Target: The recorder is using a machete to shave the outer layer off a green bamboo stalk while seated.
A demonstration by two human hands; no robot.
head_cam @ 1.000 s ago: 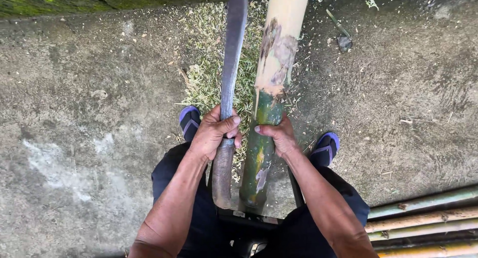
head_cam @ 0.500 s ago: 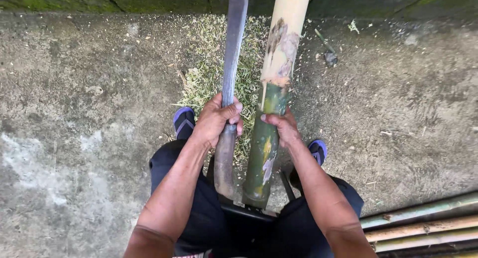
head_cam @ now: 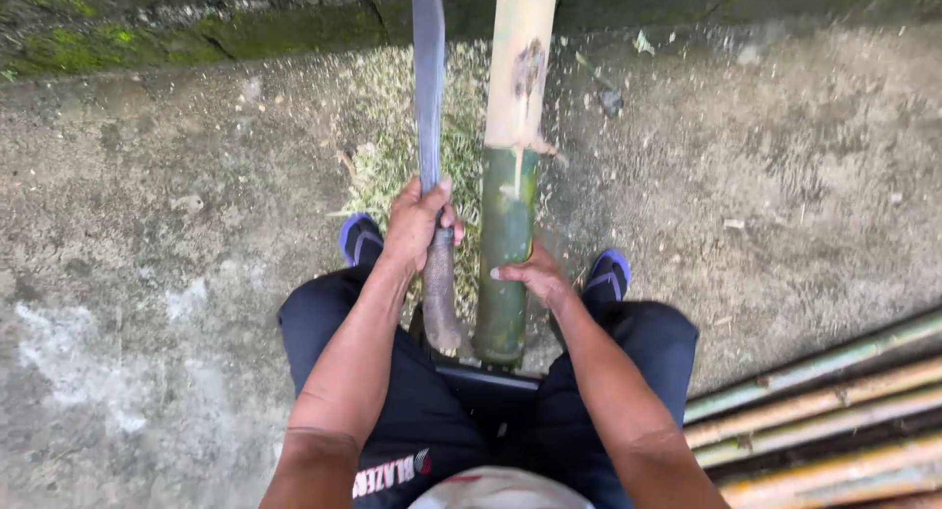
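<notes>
Rough concrete floor (head_cam: 177, 273), mossy wall base up top, shavings (head_cam: 392, 156) piled ahead. Left hand (head_cam: 417, 224) gripped around machete (head_cam: 430, 116) handle, blade pointing forward beside the bamboo pole (head_cam: 510, 195). Right hand (head_cam: 535, 278) steadies the pole's green lower section, between the knees.

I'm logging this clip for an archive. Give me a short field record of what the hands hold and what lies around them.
left hand: gripping the long knife by its handle, blade pointing away
right hand: resting against the bamboo pole
pole: green near the hands, pale and stripped farther out
ground: concrete floor, shavings beneath the blade
beside: bamboo poles stacked at right
</notes>
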